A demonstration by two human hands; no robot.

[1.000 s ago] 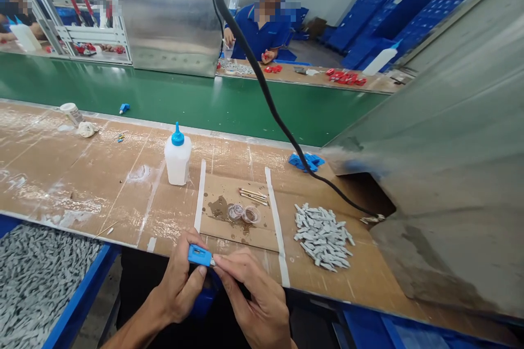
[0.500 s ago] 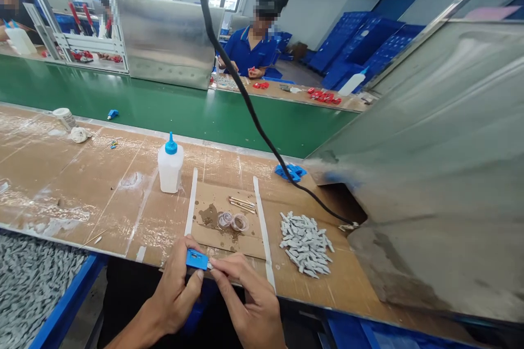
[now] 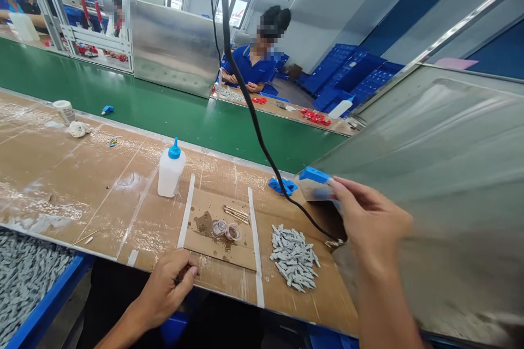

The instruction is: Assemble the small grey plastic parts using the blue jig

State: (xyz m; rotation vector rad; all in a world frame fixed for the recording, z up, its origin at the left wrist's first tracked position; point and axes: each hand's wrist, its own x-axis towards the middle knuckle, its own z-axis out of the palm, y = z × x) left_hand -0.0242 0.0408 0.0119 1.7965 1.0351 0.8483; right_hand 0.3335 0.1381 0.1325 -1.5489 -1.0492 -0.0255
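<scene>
My right hand (image 3: 370, 219) is raised at the right, shut on a blue plastic part (image 3: 314, 176) held up beside the steel hood. My left hand (image 3: 166, 294) rests curled at the bench's near edge, and a small dark bit at its fingertips is too small to identify. Beyond it lies a cardboard sheet (image 3: 216, 234) with a brown stain, clear plastic rings (image 3: 226, 231) and several thin sticks (image 3: 236, 214). A grey pile of small parts (image 3: 292, 257) sits right of the sheet. A white glue bottle (image 3: 170, 173) with a blue nozzle stands behind it.
A black cable (image 3: 249, 114) hangs down past a few blue parts (image 3: 281, 186) into the steel hood (image 3: 429, 174). A bin of grey parts (image 3: 24, 278) lies at lower left. Beyond a green conveyor belt (image 3: 164, 120), a co-worker (image 3: 251, 68) sits at a bench.
The blue part has left my left hand and the bench edge. My right hand now holds it, up and to the right by the hood. The view has turned slightly.
</scene>
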